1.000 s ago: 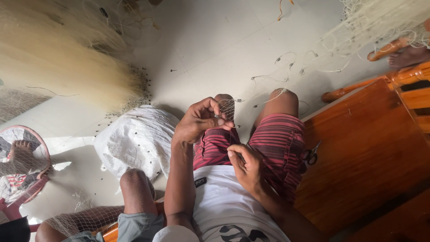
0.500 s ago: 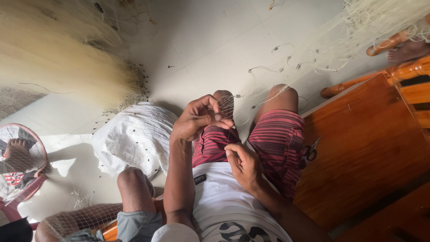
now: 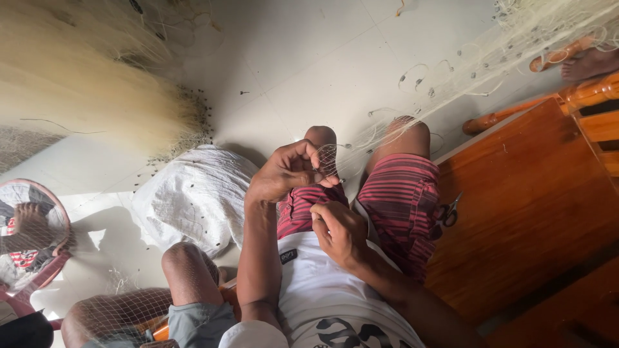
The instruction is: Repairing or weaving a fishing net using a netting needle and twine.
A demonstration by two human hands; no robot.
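My left hand [image 3: 287, 173] is raised over my lap and pinches a small patch of pale fishing net [image 3: 327, 160] between thumb and fingers. From there the net [image 3: 451, 77] stretches over my knees toward the upper right. My right hand [image 3: 338, 232] rests lower, against my white shirt. Its thumb and forefinger are pinched on fine net twine just under the left hand. I sit in red striped shorts [image 3: 400, 193] on a wooden bench [image 3: 529, 200].
Small scissors [image 3: 449, 211] lie on the bench beside my thigh. A white sack [image 3: 193, 193] sits on the tiled floor, with a big heap of yellowish net [image 3: 77, 84] behind it. Another person's knee [image 3: 187, 270] is at lower left and a bare foot [image 3: 590, 63] at top right. A round pink-rimmed thing [image 3: 29, 238] stands far left.
My hands stay together on the net. The right hand has crept slightly up toward the left. The view has shifted a little.
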